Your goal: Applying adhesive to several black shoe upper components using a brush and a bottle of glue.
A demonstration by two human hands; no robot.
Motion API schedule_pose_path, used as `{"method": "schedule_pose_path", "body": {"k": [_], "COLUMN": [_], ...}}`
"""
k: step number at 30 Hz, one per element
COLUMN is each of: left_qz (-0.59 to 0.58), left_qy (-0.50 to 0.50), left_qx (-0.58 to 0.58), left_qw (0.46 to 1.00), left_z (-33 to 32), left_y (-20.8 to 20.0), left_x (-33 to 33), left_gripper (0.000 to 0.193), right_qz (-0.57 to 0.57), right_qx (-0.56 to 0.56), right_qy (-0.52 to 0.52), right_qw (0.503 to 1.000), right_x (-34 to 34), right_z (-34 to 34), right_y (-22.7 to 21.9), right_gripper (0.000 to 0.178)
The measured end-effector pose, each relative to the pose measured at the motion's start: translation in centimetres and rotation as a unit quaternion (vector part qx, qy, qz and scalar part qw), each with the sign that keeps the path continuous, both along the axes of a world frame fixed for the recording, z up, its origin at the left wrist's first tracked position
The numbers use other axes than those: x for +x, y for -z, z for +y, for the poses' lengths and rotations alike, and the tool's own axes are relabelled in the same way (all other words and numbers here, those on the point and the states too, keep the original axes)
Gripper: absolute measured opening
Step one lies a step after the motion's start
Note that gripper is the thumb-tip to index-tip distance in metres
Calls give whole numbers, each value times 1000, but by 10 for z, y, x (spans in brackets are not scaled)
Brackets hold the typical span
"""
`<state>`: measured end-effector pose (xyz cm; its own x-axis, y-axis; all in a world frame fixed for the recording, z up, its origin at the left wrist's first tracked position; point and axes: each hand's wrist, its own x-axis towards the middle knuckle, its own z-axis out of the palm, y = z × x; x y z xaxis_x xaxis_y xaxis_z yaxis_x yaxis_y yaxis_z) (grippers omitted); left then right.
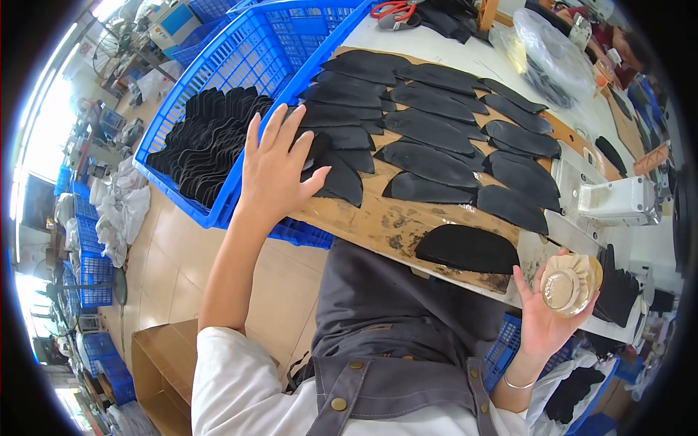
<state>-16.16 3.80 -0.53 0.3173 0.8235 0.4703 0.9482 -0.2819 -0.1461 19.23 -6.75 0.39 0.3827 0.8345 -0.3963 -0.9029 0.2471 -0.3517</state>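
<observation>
My left hand [276, 171] is over the near left end of the brown work board [378, 218], fingers spread. It is beside the blue crate's rim, next to a few overlapping black curved pieces [342, 178]; whether the fingertips touch them I cannot tell. My right hand [545, 323] is curled around a round, cream-coloured pad with gathered cloth [567, 283], set in a yellowish, see-through rim. Overlapping rows of black curved pieces [429, 123] cover most of the board. A single black piece [465, 249] lies near the board's front edge, left of my right hand.
A blue crate [251, 54] on the left holds a wavy stack of black pieces [211, 142]. Red-handled scissors [395, 11] lie at the back. A white machine part [618, 202] stands right of the board. Another person's arm [598, 51] shows at the far right.
</observation>
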Motion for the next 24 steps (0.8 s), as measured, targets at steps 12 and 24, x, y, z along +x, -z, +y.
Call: {"method": "schedule_pose_path", "body": {"k": [12,24], "left_qz": [-62,28], "left_qy": [76,-4], "left_qx": [-30,13], "left_qw": [995,1000], "left_z": [3,4], "left_y": [6,9], "left_x": [6,8], "left_gripper": [15,23], "right_qz": [12,15], "right_qx": [18,-7], "right_qy": [-19,-26], "right_qw": [1000,1000], "right_x": [4,2], "right_z": [-4,-2], "right_y": [4,-1], "right_gripper": [59,59]}}
